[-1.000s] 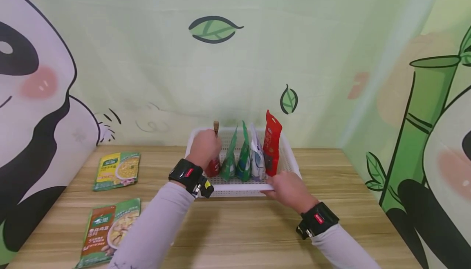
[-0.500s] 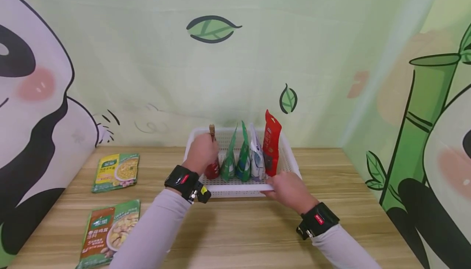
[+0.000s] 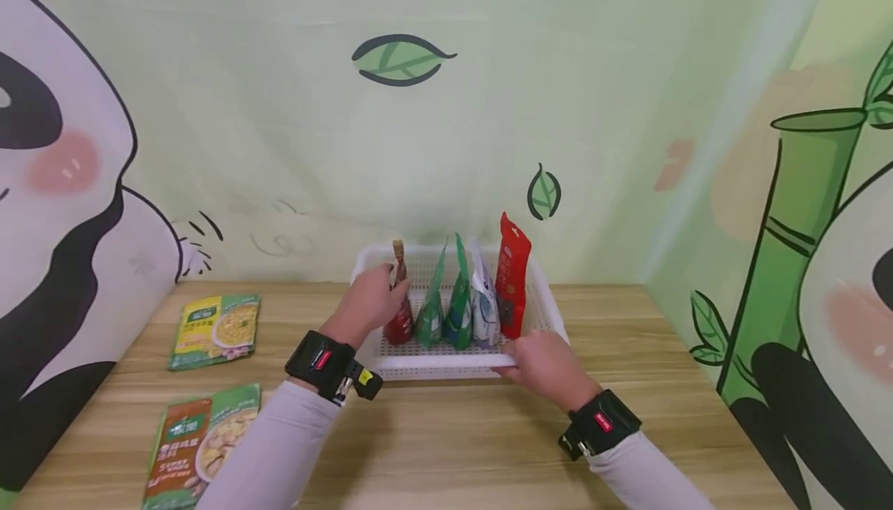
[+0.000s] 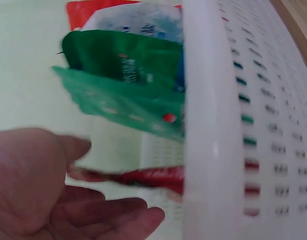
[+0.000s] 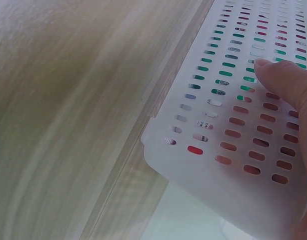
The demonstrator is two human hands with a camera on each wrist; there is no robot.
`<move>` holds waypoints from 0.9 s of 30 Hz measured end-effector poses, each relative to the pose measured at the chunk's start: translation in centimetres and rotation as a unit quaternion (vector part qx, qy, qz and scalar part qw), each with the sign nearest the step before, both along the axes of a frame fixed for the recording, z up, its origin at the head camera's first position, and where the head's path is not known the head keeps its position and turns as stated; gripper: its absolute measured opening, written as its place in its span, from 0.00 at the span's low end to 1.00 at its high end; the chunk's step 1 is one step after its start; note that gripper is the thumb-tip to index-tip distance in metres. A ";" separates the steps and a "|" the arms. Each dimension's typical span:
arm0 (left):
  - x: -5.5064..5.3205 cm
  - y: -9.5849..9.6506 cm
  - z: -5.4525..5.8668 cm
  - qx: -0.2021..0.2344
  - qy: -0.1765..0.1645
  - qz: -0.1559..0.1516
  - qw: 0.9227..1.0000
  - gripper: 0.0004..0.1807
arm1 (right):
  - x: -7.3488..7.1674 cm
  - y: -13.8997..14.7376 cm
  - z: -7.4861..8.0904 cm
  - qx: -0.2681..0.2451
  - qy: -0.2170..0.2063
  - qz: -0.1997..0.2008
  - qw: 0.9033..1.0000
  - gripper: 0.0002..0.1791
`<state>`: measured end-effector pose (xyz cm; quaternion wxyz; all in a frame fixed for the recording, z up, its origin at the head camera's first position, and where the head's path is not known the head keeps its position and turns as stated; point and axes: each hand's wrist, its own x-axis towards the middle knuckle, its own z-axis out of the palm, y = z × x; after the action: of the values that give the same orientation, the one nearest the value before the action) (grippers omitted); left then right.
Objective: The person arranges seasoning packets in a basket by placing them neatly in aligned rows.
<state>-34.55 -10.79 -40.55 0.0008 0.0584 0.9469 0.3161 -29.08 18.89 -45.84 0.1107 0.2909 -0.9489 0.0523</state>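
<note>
A white perforated plastic basket (image 3: 446, 371) holds a row of upright packets. At its left end stands a slim red packet (image 3: 400, 324) with a narrow brownish top. My left hand (image 4: 58, 185) is beside this packet, thumb and fingers apart and fairly straight around its top. My right hand (image 3: 547, 366) grips the front rim near the right corner, with the thumb (image 5: 276, 80) on the outer wall. Next to the red packet are two green packets (image 3: 430, 316), then a white-and-blue packet (image 3: 484, 304) and a tall red packet (image 3: 512, 277).
On the wooden table (image 3: 446, 448), a yellow-and-green soup packet (image 3: 215, 330) lies flat at the left. Nearer lies a brown-and-green soup packet (image 3: 188, 444), partly hidden by the left sleeve. A printed cloth backdrop (image 3: 446, 138) rises behind the basket.
My left hand has loosened from the slim red packet and moved slightly left and toward me; the packet stays standing in the basket. My right hand keeps its hold on the rim.
</note>
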 end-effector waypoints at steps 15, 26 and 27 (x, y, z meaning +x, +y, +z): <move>3.9 -11.6 -1.6 0.034 0.041 0.131 0.990 0.32 | 0.1 -0.1 -0.1 0.004 0.006 0.009 1.000 0.13; 3.9 -22.9 -6.1 -0.080 -0.024 0.227 0.970 0.23 | 0.1 0.0 -0.2 0.009 0.011 0.000 1.000 0.13; 3.9 -23.6 -6.4 -0.089 -0.039 0.245 0.965 0.24 | 0.1 0.0 -0.2 0.011 0.012 -0.004 1.000 0.13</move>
<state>-30.70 -34.38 -46.96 -0.0349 -0.1881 0.9559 0.2228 -28.98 18.89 -46.05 0.1191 0.2894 -0.9490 0.0379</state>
